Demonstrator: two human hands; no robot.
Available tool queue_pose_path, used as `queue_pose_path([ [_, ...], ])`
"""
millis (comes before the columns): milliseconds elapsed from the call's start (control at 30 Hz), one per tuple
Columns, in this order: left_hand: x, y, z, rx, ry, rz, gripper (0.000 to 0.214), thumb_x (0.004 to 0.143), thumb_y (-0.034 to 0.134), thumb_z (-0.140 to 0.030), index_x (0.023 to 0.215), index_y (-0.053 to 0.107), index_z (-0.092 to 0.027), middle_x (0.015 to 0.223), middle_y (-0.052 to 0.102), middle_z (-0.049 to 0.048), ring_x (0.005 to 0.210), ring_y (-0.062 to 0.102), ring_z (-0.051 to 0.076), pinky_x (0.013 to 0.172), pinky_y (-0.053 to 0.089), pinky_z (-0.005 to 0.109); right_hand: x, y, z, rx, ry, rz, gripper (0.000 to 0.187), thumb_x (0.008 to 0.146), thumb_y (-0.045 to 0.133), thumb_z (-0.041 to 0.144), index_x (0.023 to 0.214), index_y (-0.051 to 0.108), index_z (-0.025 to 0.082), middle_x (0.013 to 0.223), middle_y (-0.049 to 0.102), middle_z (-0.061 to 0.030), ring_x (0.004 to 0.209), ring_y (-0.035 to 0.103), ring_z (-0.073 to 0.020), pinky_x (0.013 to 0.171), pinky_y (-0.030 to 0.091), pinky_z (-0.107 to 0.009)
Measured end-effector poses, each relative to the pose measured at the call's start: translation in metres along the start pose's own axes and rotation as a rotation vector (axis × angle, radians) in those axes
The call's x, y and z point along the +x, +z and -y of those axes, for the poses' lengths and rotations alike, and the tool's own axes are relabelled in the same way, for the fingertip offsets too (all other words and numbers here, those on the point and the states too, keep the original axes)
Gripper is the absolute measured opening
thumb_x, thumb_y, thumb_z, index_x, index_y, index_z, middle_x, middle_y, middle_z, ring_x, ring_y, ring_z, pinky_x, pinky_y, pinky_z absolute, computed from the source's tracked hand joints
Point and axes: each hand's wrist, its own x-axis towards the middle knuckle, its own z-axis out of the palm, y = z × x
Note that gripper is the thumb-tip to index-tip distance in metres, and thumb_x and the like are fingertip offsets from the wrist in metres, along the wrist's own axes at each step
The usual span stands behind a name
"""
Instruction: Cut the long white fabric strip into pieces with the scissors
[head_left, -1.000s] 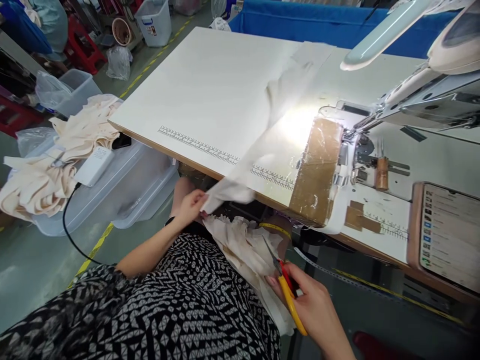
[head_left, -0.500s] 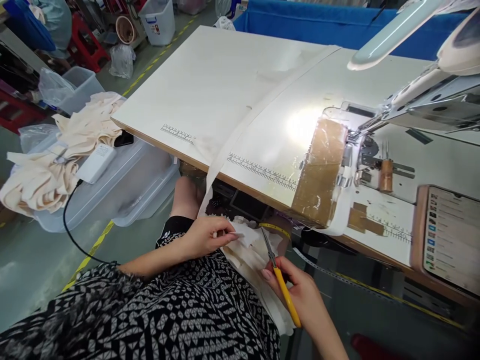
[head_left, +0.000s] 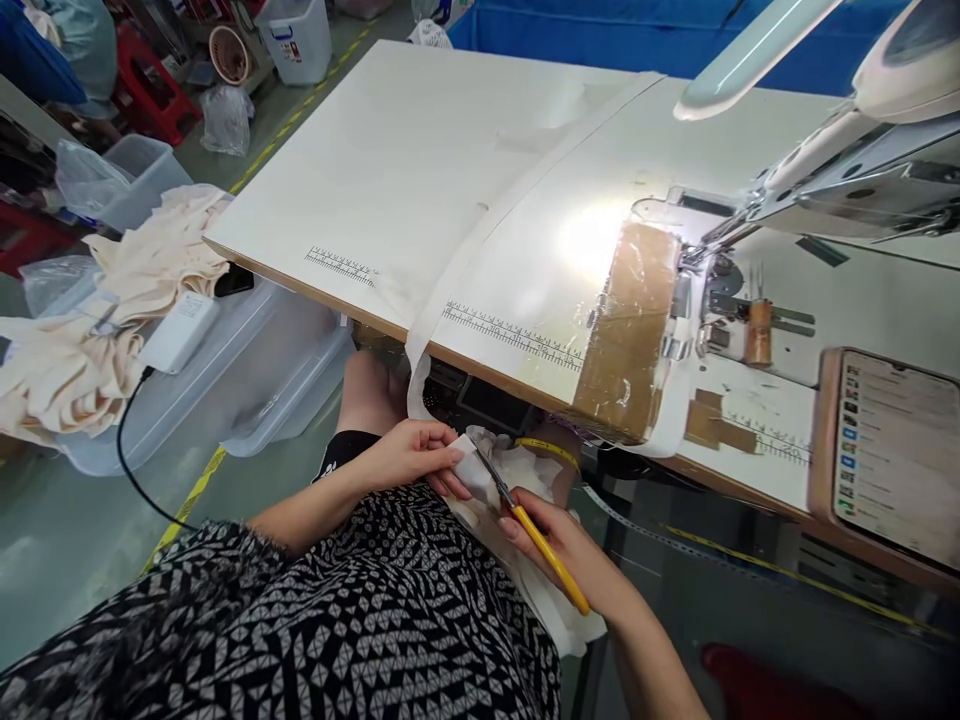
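Over my lap, my left hand [head_left: 421, 456] pinches the end of a white fabric strip [head_left: 466, 470]. My right hand [head_left: 559, 545] grips yellow-handled scissors [head_left: 551, 560], their blades pointing up and left at the edge of that piece. Whether the blades are parted is hard to make out. Beneath both hands, bunched white fabric [head_left: 536, 475] lies across my lap. A long white strip [head_left: 450, 290] runs over the table and hangs off its near edge toward my left hand. A yellow tape measure [head_left: 551, 452] curves beside the fabric.
A sewing machine [head_left: 847, 190] stands at the right of the white table [head_left: 360, 150], with a taped cardboard piece [head_left: 630, 330] at its front. A phone [head_left: 892, 450] rests on the right. At left, cream fabric piles [head_left: 161, 250] and a white power bank [head_left: 180, 332] sit on a plastic box [head_left: 240, 370].
The scissors have moved up and left to the white piece in my left hand. More of that piece now shows beyond my fingers. The whole view has shifted slightly.
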Motion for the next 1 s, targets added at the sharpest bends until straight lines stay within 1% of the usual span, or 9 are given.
queue_pose_path([
  [133,0.0039,-0.0044,0.0029,-0.041,-0.029,-0.014,0.042,0.074,0.068,-0.053,0.083,0.056,-0.014,0.068,0.071,0.0062,0.069,0.071,0.019,0.06,0.052,0.024,0.0046,-0.003,0.0008,0.029,-0.023,0.053,0.041,0.088,0.044,0.057,0.067,0.037,0.021,0.063,0.034,0.0041,0.059,0.033,-0.0122,0.052,0.03,-0.023],
  [267,0.0053,-0.0064,0.0025,-0.054,-0.045,-0.02,0.042,0.072,0.069,-0.053,0.081,0.056,-0.014,0.065,0.071,0.0052,0.065,0.071,0.019,0.057,0.051,0.023,0.0061,-0.0051,0.0015,-0.019,-0.001,0.056,0.043,0.086,0.048,0.056,0.065,0.034,0.021,0.061,0.033,0.0048,0.057,0.031,-0.0113,0.05,0.028,-0.023],
  [367,0.0062,-0.0075,0.0032,-0.059,-0.041,-0.02,0.04,0.073,0.069,-0.052,0.079,0.056,-0.014,0.061,0.07,0.0041,0.062,0.07,0.018,0.056,0.051,0.023,0.0057,-0.0056,0.0015,-0.096,0.026,0.027,0.042,0.085,0.051,0.055,0.065,0.034,0.021,0.061,0.034,0.0052,0.058,0.031,-0.0112,0.05,0.026,-0.023],
  [567,0.0081,-0.0078,0.0062,-0.05,-0.043,-0.025,0.041,0.072,0.069,-0.053,0.078,0.055,-0.015,0.06,0.069,0.0036,0.061,0.07,0.019,0.059,0.051,0.026,0.0044,-0.0035,0.0009,-0.229,0.03,-0.029,0.041,0.086,0.049,0.054,0.066,0.034,0.022,0.06,0.036,0.0053,0.056,0.033,-0.0115,0.049,0.026,-0.023],
  [767,0.0069,-0.0074,0.005,-0.041,-0.049,-0.033,0.041,0.073,0.069,-0.052,0.078,0.055,-0.015,0.059,0.069,0.0038,0.062,0.069,0.02,0.06,0.051,0.026,0.0053,0.0017,-0.0011,-0.308,0.027,-0.1,0.048,0.084,0.046,0.062,0.062,0.028,0.023,0.056,0.035,0.0049,0.053,0.033,-0.0114,0.049,0.024,-0.023],
  [867,0.0073,-0.0077,0.0062,-0.039,-0.049,-0.035,0.04,0.074,0.069,-0.052,0.078,0.055,-0.015,0.059,0.069,0.0037,0.062,0.069,0.019,0.06,0.051,0.026,0.0052,0.0015,-0.0008,-0.356,0.034,-0.117,0.049,0.085,0.044,0.064,0.061,0.029,0.023,0.055,0.038,0.0042,0.052,0.035,-0.0119,0.049,0.025,-0.023],
  [1000,0.0082,-0.0062,0.0089,-0.042,-0.031,-0.02,0.04,0.074,0.069,-0.052,0.077,0.054,-0.015,0.058,0.068,0.0033,0.06,0.069,0.019,0.059,0.051,0.025,0.0065,0.0019,0.0016,-0.435,0.002,-0.141,0.045,0.086,0.045,0.062,0.065,0.034,0.023,0.057,0.047,0.0029,0.05,0.039,-0.0124,0.048,0.025,-0.023],
])
